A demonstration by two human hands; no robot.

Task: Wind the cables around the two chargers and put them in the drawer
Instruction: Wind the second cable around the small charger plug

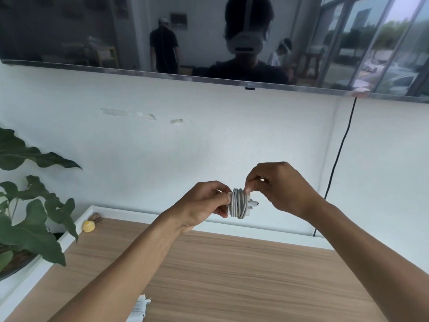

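Holding a white charger (247, 205) up in mid-air before the wall, above the wooden cabinet top (232, 263). Gripping its left end with left hand (204, 202), fingers curled round it. Pinching the end of the grey-white cable (238, 202) with right hand (283, 189), thumb and forefinger closed at top of the tight coil round the charger. Second white charger (139, 307) on the wood at bottom edge, partly cut off. Potted plant (27, 205) at left.
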